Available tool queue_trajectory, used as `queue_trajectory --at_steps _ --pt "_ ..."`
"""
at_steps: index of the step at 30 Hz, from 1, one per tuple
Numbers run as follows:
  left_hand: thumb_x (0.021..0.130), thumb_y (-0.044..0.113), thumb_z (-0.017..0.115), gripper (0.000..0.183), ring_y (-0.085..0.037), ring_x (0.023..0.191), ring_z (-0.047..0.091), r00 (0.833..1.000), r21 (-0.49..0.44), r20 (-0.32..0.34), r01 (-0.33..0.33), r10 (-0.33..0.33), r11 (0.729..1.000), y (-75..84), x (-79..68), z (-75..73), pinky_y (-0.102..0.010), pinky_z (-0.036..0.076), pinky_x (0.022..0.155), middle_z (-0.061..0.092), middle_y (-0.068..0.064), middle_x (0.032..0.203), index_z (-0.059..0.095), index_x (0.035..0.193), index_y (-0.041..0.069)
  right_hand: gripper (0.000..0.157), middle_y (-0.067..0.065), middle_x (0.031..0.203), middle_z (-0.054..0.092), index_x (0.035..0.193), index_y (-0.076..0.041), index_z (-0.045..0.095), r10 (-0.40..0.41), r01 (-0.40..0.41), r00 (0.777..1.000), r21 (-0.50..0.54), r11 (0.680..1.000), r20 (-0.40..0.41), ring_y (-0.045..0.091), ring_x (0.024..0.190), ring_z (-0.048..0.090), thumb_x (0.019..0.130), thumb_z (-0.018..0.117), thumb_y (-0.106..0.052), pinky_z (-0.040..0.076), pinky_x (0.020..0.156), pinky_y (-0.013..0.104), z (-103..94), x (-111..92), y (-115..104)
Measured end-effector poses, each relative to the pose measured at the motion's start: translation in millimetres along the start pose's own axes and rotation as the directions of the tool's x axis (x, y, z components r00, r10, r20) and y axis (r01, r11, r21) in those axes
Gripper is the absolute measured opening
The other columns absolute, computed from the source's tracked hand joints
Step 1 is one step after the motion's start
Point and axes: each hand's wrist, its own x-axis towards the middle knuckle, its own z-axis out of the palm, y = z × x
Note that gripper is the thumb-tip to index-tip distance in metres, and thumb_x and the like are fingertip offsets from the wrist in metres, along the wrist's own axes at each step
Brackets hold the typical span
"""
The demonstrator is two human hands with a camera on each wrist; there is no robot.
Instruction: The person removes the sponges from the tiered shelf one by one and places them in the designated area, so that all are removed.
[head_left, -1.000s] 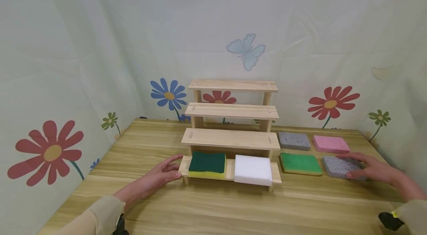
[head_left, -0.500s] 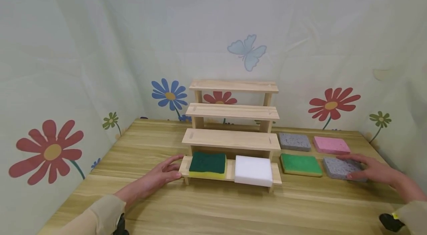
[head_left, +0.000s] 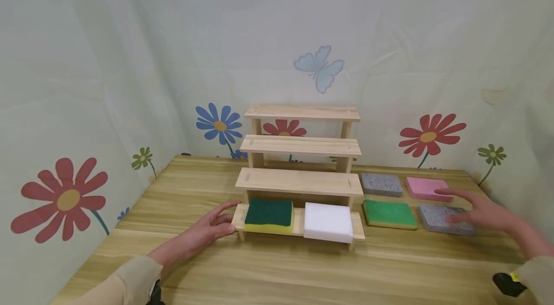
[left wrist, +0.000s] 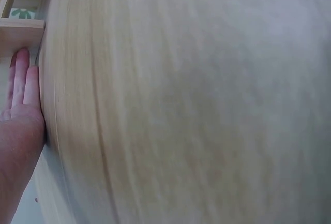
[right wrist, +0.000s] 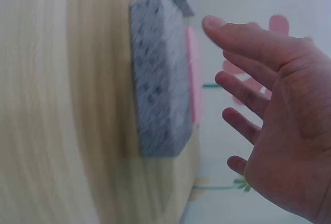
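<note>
My left hand (head_left: 201, 230) is at the left end of a wooden stepped shelf's lowest tier (head_left: 298, 228), fingertips touching its end. In the left wrist view, its fingers (left wrist: 25, 84) look straight. That tier carries a dark green and yellow scrub sponge (head_left: 269, 212) and, to its right, a white sponge (head_left: 328, 221). My right hand (head_left: 493, 213), fingers spread, hovers over a speckled grey sponge (head_left: 434, 218). The right wrist view shows a gap between this hand (right wrist: 289, 94) and the grey sponge (right wrist: 160, 79), which lies flat on the table.
Behind the near grey sponge lies a pink sponge (head_left: 426, 187). Left of them are a green scrub sponge (head_left: 389, 213) and a second grey sponge (head_left: 381, 184). Three bare tiers (head_left: 298, 181) rise behind the lowest one. A flowered curtain (head_left: 368, 31) surrounds the wooden table (head_left: 277, 271).
My right hand has risen off the near grey sponge and its fingers have spread toward the pink one. The left hand and the sponges stay put.
</note>
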Motion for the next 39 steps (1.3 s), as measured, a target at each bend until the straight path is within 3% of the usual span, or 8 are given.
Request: queue_trajectory --at_steps 4,7,13,15,18,22,27,39 --pt "0.102 0.022 0.053 0.064 -0.016 0.128 0.053 1.0 0.015 -0.001 -0.006 0.006 1.0 1.4 0.2 -0.5 -0.045 0.036 0.113 0.045 -0.016 0.149 0.02 0.157 0.027 0.062 0.023 0.136 0.059 0.138 -0.008 0.055 -0.034 0.032 0.999 -0.057 0.998 -0.042 -0.02 0.107 0.035 0.084 0.077 -0.031 0.048 0.086 0.063 -4.0 4 -19" --pt "0.101 0.024 0.056 0.065 -0.018 0.128 0.053 1.0 0.038 -0.011 0.001 -0.001 0.999 2.8 0.8 -0.5 -0.046 0.037 0.113 0.046 -0.016 0.148 0.022 0.156 0.03 0.061 0.024 0.137 0.057 0.139 -0.011 0.054 -0.014 0.013 0.999 -0.041 0.999 -0.043 -0.009 0.109 0.042 0.086 0.074 -0.034 0.05 0.082 0.06 -6.6 7 -35" --pt "0.098 0.024 0.062 0.067 -0.02 0.127 0.055 1.0 0.106 -0.014 0.0 0.002 0.994 6.6 2.6 -1.6 -0.038 0.044 0.106 0.051 -0.015 0.145 0.026 0.154 0.028 0.058 0.018 0.122 0.064 0.137 -0.011 0.057 -0.037 0.033 0.992 -0.041 0.999 -0.119 0.009 0.094 0.054 0.086 0.076 -0.031 0.051 0.069 0.033 -5.6 15 -65" --pt "0.097 0.023 0.064 0.068 -0.02 0.124 0.057 1.0 0.143 -0.003 -0.019 0.02 0.99 8.5 3.2 -2.9 -0.035 0.047 0.102 0.053 -0.017 0.142 0.026 0.154 0.024 0.055 0.014 0.117 0.065 0.135 -0.012 0.058 -0.036 0.028 0.989 -0.057 0.998 -0.143 0.012 0.092 0.054 0.087 0.075 -0.032 0.048 0.066 0.03 -4.0 18 -74" --pt "0.096 0.024 0.065 0.07 -0.021 0.123 0.058 0.999 0.192 0.025 -0.044 0.04 0.98 11.1 4.9 -5.7 -0.031 0.048 0.097 0.054 -0.019 0.141 0.026 0.153 0.021 0.055 0.015 0.122 0.064 0.135 -0.013 0.058 -0.051 0.042 0.987 -0.064 0.997 -0.149 0.028 0.105 0.053 0.088 0.074 -0.035 0.051 0.076 0.047 -2.2 21 -93" --pt "0.097 0.023 0.064 0.069 -0.023 0.125 0.058 0.996 0.199 0.068 -0.062 0.049 0.978 12.9 7.1 -9.2 -0.03 0.048 0.097 0.052 -0.02 0.143 0.026 0.154 0.02 0.054 0.018 0.134 0.061 0.135 -0.014 0.058 -0.116 0.104 0.98 -0.078 0.992 -0.16 0.041 0.122 0.046 0.087 0.075 -0.034 0.039 0.09 0.067 3.1 26 -119" --pt "0.097 0.02 0.064 0.073 -0.027 0.126 0.058 0.993 0.187 0.104 -0.082 0.063 0.979 12.7 8.1 -12.4 -0.031 0.05 0.098 0.049 -0.024 0.146 0.021 0.156 0.02 0.054 0.015 0.134 0.062 0.133 -0.017 0.06 -0.167 0.146 0.965 -0.116 0.982 -0.203 0.039 0.124 0.047 0.086 0.076 -0.035 0.038 0.092 0.067 12.0 31 -147" --pt "0.096 0.024 0.066 0.075 -0.03 0.13 0.057 0.997 0.21 0.069 -0.046 0.032 0.977 12.0 6.5 -11.9 -0.034 0.052 0.1 0.047 -0.025 0.149 0.021 0.156 0.02 0.055 0.013 0.14 0.057 0.138 -0.014 0.055 -0.183 0.19 0.963 0.016 0.982 -0.199 0.038 0.129 0.045 0.089 0.074 -0.031 0.039 0.099 0.066 35.6 43 -196"
